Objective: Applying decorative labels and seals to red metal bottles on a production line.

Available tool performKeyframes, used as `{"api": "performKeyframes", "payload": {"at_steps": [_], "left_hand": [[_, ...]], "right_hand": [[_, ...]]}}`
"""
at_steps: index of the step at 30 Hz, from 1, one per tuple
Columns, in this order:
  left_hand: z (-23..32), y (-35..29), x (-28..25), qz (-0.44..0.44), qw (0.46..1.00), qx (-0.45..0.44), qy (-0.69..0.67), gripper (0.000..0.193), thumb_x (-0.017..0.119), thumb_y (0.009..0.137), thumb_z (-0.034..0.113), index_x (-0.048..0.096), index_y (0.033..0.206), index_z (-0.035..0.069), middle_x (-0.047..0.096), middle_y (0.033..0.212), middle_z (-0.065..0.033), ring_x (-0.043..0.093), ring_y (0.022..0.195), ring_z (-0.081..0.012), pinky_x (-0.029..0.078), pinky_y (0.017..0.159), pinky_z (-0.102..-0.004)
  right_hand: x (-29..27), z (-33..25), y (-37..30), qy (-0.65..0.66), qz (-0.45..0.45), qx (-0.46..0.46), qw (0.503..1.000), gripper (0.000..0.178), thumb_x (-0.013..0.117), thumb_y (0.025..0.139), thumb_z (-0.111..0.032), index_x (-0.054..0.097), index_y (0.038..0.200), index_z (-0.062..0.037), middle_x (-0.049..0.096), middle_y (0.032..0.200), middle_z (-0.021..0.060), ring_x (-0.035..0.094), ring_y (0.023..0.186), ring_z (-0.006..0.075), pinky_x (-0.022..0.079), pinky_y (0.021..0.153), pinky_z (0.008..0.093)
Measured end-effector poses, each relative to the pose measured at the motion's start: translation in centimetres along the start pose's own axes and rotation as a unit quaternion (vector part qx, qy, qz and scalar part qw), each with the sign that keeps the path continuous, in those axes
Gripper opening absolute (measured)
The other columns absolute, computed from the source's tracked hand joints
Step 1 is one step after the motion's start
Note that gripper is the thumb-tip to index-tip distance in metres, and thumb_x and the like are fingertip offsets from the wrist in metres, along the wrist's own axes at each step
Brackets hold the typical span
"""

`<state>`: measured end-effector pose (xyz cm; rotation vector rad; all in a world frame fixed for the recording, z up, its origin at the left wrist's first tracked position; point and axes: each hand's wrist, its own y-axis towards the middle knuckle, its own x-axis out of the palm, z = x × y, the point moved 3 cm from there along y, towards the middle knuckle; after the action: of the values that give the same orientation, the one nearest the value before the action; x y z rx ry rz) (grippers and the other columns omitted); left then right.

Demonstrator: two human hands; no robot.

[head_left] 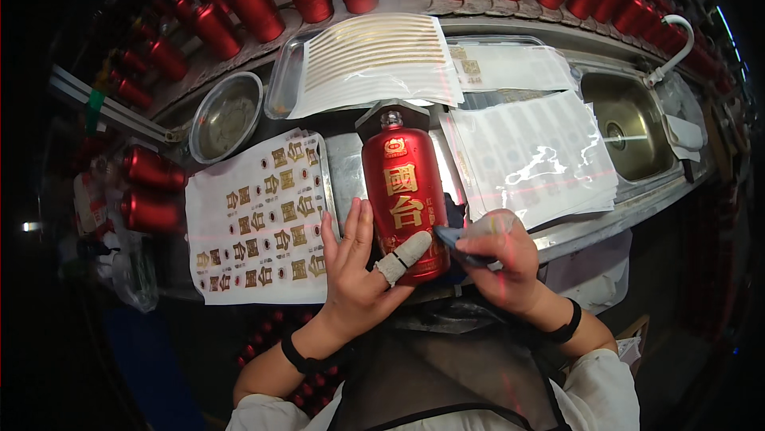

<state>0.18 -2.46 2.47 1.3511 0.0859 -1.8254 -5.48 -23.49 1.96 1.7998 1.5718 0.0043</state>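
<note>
Red bottle: it is in the middle of the counter (344,180), between the two hands, front up and neck pointing away. The red bottle (374,164) looks to be lying on its back.
Left hand: the fingers of the left hand (351,280) are spread wide; one, in a pale cover, rests on the low front of the bottle. They are not wrapped around anything.
Right hand: the fingers of the right hand (502,264) are pinched around a dark flat tool (451,235), its tip by the bottle's low right edge.
Done, I think: the big gold signs (405,212) and the small top badge (394,148) are on.
Left to do, I think: the low part, where both hands are busy.
Sticker sheet: many gold stickers are left on the left sheet (255,228).
Hard to see: the covered finger hides some low gold bits. The bottle's back is hidden. Shine blurs the right sheets (530,172).
</note>
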Motion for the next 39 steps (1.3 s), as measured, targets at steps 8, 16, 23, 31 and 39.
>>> {"api": "performKeyframes", "payload": {"at_steps": [8,16,23,31,39], "left_hand": [[-1.3,-1.1,0.8,0.049,0.997,-0.003,-0.057,0.062,0.081,0.067,0.018,0.064,0.127,0.012,0.043,0.146,-0.0269,0.044,0.135,-0.0416,0.019,0.112,-0.0628],[-1.0,-0.9,0.5,0.065,0.989,-0.027,-0.134,0.078,0.08,0.066,0.019,0.052,0.137,0.005,0.048,0.145,-0.0196,0.045,0.135,-0.0361,0.015,0.113,-0.0625],[-0.1,0.8,-0.7,0.051,0.992,0.016,-0.115,0.077,0.081,0.063,0.019,0.056,0.134,0.007,0.051,0.143,-0.0128,0.047,0.135,-0.0324,0.01,0.112,-0.0671],[0.4,1.8,0.0,-0.014,0.995,0.057,-0.083,0.082,0.08,0.065,0.019,0.046,0.137,0.001,0.045,0.146,-0.0177,0.041,0.139,-0.0312,0.008,0.113,-0.066],[-0.7,0.4,-0.1,-0.013,0.996,-0.018,-0.092,0.089,0.075,0.072,0.014,0.03,0.147,-0.001,0.042,0.15,-0.0161,0.036,0.142,-0.032,0.014,0.116,-0.0581]], "right_hand": [[-0.7,-1.1,2.0,0.085,0.008,-0.006,0.996,0.035,0.075,0.063,0.003,0.069,0.096,-0.0087,0.067,0.093,0.006,0.059,0.075,0.0235,0.045,0.069,0.0344],[-0.3,-2.4,0.3,0.148,-0.085,-0.061,0.983,0.034,0.076,0.063,0.001,0.071,0.095,-0.0087,0.067,0.087,0.0036,0.061,0.075,0.0232,0.046,0.073,0.0372],[-0.4,-2.5,0.5,0.155,-0.105,-0.067,0.98,0.034,0.076,0.065,0.003,0.071,0.097,-0.0068,0.067,0.085,0.0061,0.06,0.073,0.0253,0.047,0.07,0.0361],[-0.1,-3.1,1.1,0.112,-0.133,-0.083,0.981,0.029,0.075,0.067,0.003,0.069,0.095,-0.0055,0.065,0.084,0.0062,0.063,0.075,0.024,0.047,0.068,0.0363],[0.8,-3.9,3.7,-0.029,-0.116,-0.177,0.977,0.033,0.076,0.065,-0.002,0.07,0.097,-0.0064,0.062,0.09,0.0056,0.062,0.08,0.0238,0.05,0.069,0.0372]]}}
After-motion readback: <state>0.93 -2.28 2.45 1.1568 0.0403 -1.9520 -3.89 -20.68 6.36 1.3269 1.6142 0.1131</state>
